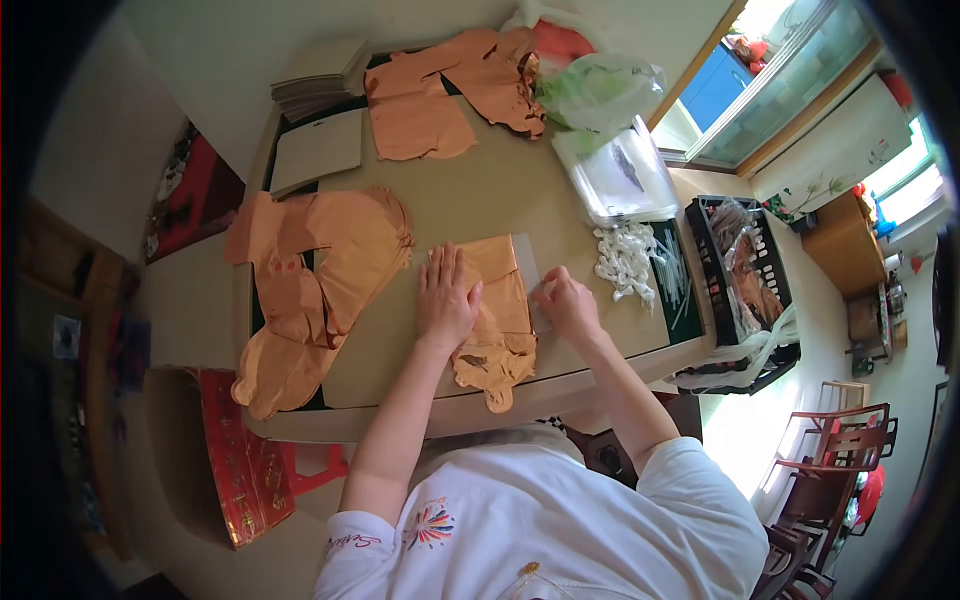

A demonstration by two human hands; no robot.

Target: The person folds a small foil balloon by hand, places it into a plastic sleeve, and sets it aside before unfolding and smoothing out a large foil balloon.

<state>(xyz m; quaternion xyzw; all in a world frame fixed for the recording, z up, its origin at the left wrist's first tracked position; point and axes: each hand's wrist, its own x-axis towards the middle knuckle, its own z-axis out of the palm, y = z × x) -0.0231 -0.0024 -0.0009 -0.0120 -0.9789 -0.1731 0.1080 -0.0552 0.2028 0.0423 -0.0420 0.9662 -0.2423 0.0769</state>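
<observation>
A folded copper-coloured foil piece [497, 290] lies in front of me, its rounded end near the table's front edge. My left hand [448, 300] rests flat on its left side, fingers stretched out. Under the foil's right side shows a clear plastic sheet or bag [532, 275]. At that sheet's right edge my right hand [568, 305] is closed, fingertips pressed together; what they grip, if anything, is too small to name. More copper foil pieces [325, 280] are spread at the left of the table.
On the table [400, 385] are cards [318, 152], more foil at the back, clear plastic bags [620, 185], white coiled ribbon [625, 262] and clear straws [677, 275]. A black crate [705, 270] stands to the right, a red box [245, 460] at lower left.
</observation>
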